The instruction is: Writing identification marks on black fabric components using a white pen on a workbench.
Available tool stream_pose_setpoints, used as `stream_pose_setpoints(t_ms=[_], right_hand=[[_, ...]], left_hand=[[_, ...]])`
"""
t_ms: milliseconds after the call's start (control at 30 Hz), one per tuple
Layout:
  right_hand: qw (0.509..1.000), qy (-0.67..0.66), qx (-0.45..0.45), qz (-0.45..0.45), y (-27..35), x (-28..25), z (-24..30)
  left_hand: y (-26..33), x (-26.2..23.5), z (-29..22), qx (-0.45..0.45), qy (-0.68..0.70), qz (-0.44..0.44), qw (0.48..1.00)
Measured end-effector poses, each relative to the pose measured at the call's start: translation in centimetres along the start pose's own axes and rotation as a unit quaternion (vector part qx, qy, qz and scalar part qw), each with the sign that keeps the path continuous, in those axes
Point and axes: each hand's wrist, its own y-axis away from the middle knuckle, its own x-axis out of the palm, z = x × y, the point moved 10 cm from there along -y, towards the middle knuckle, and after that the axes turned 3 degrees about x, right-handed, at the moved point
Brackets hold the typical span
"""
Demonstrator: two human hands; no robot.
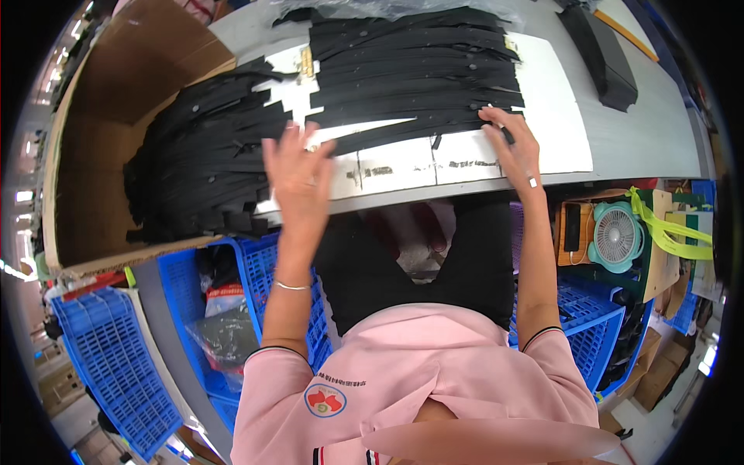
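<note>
Long black fabric strips (pixel 411 66) lie side by side across a white marked board (pixel 554 116) on the table. A single strip (pixel 372 139) slants apart from the others along the near side. My left hand (pixel 298 170) is over the left ends of the strips, fingers spread and slightly blurred, with nothing seen in it. At the right end of the nearest strips, my right hand (pixel 513 147) has its fingers bent together. A small dark thing shows between its thumb and fingers; I cannot make out its kind.
A large cardboard box (pixel 97 101) at the left holds a heap of black strips (pixel 201 155). A long black object (pixel 601 58) lies on the table's far right. Blue plastic crates (pixel 116 364) stand below, and a teal fan (pixel 618 236) is beside a phone (pixel 572 227) at right.
</note>
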Motion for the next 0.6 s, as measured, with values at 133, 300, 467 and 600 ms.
stream_pose_setpoints(t_ms=[133,300,467,600], right_hand=[[0.972,0.138,-0.186,0.038,0.5,2.4,4.1],[0.951,0.193,-0.209,0.121,-3.3,7.4,3.9],[0.946,0.197,-0.231,0.112,-10.7,10.8,2.5],[0.937,0.222,-0.255,0.083,-17.0,13.8,1.1]], left_hand=[[0.8,7.6,-6.0,0.038,0.126,0.086,0.988],[1.1,10.2,-7.7,0.028,0.129,0.071,0.989],[1.0,9.9,-7.6,0.027,0.133,0.085,0.987],[1.2,10.2,-7.5,0.019,0.137,0.102,0.985]])
